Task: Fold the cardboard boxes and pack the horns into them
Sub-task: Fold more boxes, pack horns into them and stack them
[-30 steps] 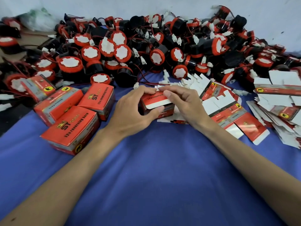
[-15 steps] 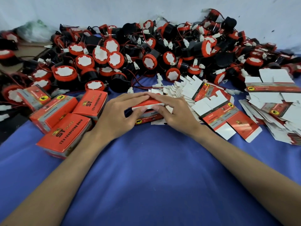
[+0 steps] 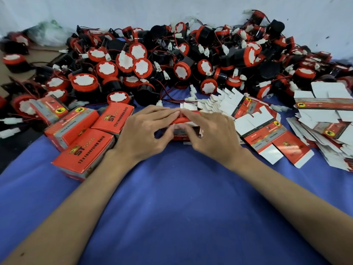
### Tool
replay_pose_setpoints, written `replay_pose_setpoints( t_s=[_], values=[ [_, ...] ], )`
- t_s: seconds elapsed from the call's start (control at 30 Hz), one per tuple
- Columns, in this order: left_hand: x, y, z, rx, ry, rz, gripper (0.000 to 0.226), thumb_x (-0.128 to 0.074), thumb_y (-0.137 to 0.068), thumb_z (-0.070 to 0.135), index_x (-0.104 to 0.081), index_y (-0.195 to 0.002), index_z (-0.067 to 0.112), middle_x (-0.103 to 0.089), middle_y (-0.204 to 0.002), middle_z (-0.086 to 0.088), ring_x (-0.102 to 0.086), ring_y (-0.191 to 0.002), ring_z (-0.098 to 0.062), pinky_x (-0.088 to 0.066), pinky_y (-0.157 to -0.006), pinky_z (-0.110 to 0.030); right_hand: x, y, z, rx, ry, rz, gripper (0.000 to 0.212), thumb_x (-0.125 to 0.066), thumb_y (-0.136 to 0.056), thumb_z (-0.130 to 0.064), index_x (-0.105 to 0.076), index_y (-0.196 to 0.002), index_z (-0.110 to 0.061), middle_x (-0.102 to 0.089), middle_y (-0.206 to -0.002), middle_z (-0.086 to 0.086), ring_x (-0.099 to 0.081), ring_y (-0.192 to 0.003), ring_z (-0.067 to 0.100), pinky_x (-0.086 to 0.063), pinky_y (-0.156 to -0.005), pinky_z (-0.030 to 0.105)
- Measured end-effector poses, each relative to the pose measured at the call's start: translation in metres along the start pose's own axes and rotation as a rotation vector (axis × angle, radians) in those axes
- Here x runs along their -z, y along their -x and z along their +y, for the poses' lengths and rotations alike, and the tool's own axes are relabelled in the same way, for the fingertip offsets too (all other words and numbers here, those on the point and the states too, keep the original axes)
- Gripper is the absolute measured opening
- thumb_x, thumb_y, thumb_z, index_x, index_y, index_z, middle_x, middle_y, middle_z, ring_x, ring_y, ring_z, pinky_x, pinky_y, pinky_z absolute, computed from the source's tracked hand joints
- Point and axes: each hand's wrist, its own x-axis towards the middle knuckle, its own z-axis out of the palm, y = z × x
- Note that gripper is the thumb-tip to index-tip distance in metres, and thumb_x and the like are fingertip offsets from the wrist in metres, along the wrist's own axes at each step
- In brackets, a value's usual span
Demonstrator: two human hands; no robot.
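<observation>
Hands (image 3: 179, 131) grip box (image 3: 184, 135); finished boxes (image 3: 84, 153) read "ST", "12v".

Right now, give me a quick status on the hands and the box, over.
Left hand and right hand both gripping the box, fingers meeting on top. Box partly hidden, closure unclear. Flat cartons crowd its right, over.

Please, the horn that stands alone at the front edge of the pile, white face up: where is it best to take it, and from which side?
Probably from above, fingers round the red rim of the horn. Its round face points up and the rim stands proud of the black body, so it offers a hold. The near side toward the cloth is open; other horns crowd behind it.
</observation>
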Motion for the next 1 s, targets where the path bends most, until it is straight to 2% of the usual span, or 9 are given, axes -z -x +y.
replay_pose_setpoints(
  t_s=[0.1,0.3,0.43,0.5,0.57,0.63,0.7,0.87,1.0],
  values=[
    [0.0,0.0,0.002,0.017,-0.019,0.007,0.035,-0.063,-0.087,0.03,-0.072,-0.109,0.004,-0.071,-0.111,-0.004,-0.067,-0.102,-0.023,-0.056,-0.085,-0.039,-0.002,0.003,0.002,0.073,0.051,0.024,0.032,-0.056,-0.091,-0.028,-0.071,-0.113,-0.011,-0.071,-0.07,0.004,-0.066,-0.06,0.024,-0.053,-0.057,0.033],
    [0.001,-0.001,0.0,0.044,-0.11,-0.067,0.048,-0.061,-0.087,0.042,-0.068,-0.117,0.006,-0.069,-0.117,-0.006,-0.064,-0.107,-0.026,-0.055,-0.084,-0.044,-0.005,0.003,0.026,0.098,-0.269,-0.272,0.047,-0.054,-0.094,-0.001,-0.043,-0.14,-0.002,-0.066,-0.115,0.015,-0.058,-0.108,0.035,-0.051,-0.085,0.045],
    [-0.003,-0.004,0.002,0.065,-0.182,-0.136,0.055,-0.051,-0.09,0.047,-0.061,-0.123,0.005,-0.062,-0.12,-0.01,-0.058,-0.108,-0.032,-0.05,-0.083,-0.047,-0.011,0.002,0.025,0.039,-0.408,-0.265,0.048,-0.051,-0.095,-0.003,-0.041,-0.142,-0.003,-0.061,-0.125,0.013,-0.054,-0.114,0.029,-0.044,-0.096,0.029],
    [-0.005,-0.004,0.003,0.075,-0.193,-0.172,0.057,-0.047,-0.091,0.049,-0.058,-0.128,0.007,-0.058,-0.121,-0.011,-0.054,-0.11,-0.032,-0.049,-0.082,-0.047,-0.01,0.004,0.026,-0.052,-0.505,-0.334,0.048,-0.041,-0.1,-0.014,-0.032,-0.148,-0.011,-0.052,-0.136,0.001,-0.043,-0.125,0.012,-0.033,-0.102,0.013],
    [-0.005,-0.004,0.002,0.08,-0.199,-0.187,0.056,-0.044,-0.092,0.048,-0.057,-0.131,0.01,-0.057,-0.122,-0.011,-0.053,-0.11,-0.032,-0.048,-0.081,-0.047,-0.008,0.006,0.026,-0.159,-0.575,-0.374,0.05,-0.037,-0.102,-0.021,-0.026,-0.151,-0.018,-0.054,-0.129,-0.006,-0.047,-0.116,0.0,-0.033,-0.096,0.008],
    [-0.004,-0.004,0.002,0.082,-0.183,-0.183,0.054,-0.044,-0.092,0.045,-0.057,-0.13,0.01,-0.057,-0.122,-0.011,-0.053,-0.11,-0.031,-0.048,-0.083,-0.045,-0.01,0.006,0.024,-0.216,-0.573,-0.31,0.049,-0.041,-0.101,-0.018,-0.03,-0.149,-0.016,-0.064,-0.089,-0.002,-0.055,-0.076,0.002,-0.041,-0.068,0.012],
    [-0.005,-0.003,0.002,0.085,-0.15,-0.164,0.05,-0.048,-0.093,0.042,-0.059,-0.129,0.009,-0.059,-0.123,-0.01,-0.056,-0.112,-0.03,-0.048,-0.085,-0.044,-0.012,0.005,0.021,-0.201,-0.505,-0.146,0.043,-0.052,-0.096,-0.009,-0.048,-0.138,-0.006,-0.06,-0.066,-0.003,-0.052,-0.058,0.01,-0.041,-0.056,0.015],
    [-0.006,-0.001,0.003,0.117,-0.086,-0.137,0.046,-0.058,-0.091,0.035,-0.06,-0.129,0.008,-0.062,-0.129,-0.008,-0.059,-0.118,-0.029,-0.052,-0.09,-0.044,-0.013,0.006,0.012,-0.231,-0.385,0.176,0.023,-0.072,-0.08,-0.003,-0.074,-0.103,-0.005,-0.075,-0.09,0.009,-0.07,-0.074,0.018,-0.054,-0.067,0.024],
    [-0.005,-0.004,0.002,0.106,-0.094,-0.142,0.048,-0.05,-0.093,0.041,-0.062,-0.127,0.009,-0.063,-0.125,-0.007,-0.06,-0.113,-0.029,-0.053,-0.084,-0.045,-0.012,0.003,0.013,-0.214,-0.323,0.211,0.021,-0.075,-0.078,-0.004,-0.075,-0.098,-0.007,-0.059,-0.086,0.018,-0.055,-0.081,0.021,-0.046,-0.069,0.019]
  ],
)
